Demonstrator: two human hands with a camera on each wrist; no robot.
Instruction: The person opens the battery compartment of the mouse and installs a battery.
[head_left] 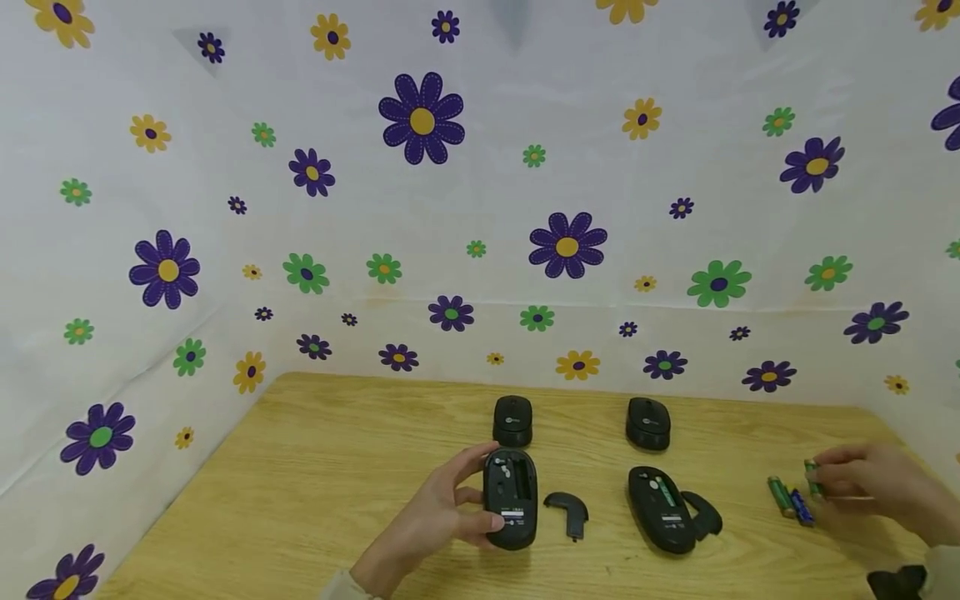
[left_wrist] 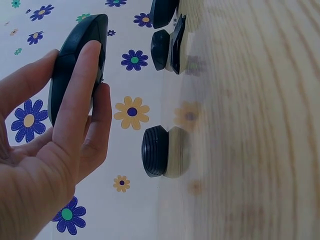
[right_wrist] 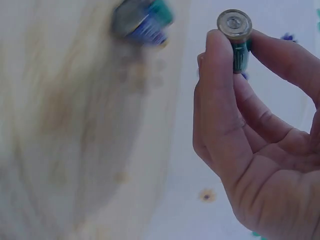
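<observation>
My left hand (head_left: 442,504) grips a black computer mouse (head_left: 512,533), its underside turned up toward the head camera and its battery slot bare. In the left wrist view the same mouse (left_wrist: 70,65) is held between thumb and fingers, raised off the table. My right hand (head_left: 870,479) pinches a green battery (head_left: 812,478) between thumb and fingertips; its flat metal end (right_wrist: 234,24) faces the right wrist camera. Just left of that hand lie a green battery (head_left: 780,497) and a blue battery (head_left: 802,508) on the wooden table (head_left: 360,450).
A loose black battery cover (head_left: 572,510) lies right of the held mouse. Farther right, another upturned mouse (head_left: 660,512) shows a green battery in its slot, with a cover (head_left: 703,514) beside it. Two mice (head_left: 513,419) (head_left: 648,422) stand upright behind. Flower-printed sheeting (head_left: 480,192) borders the table.
</observation>
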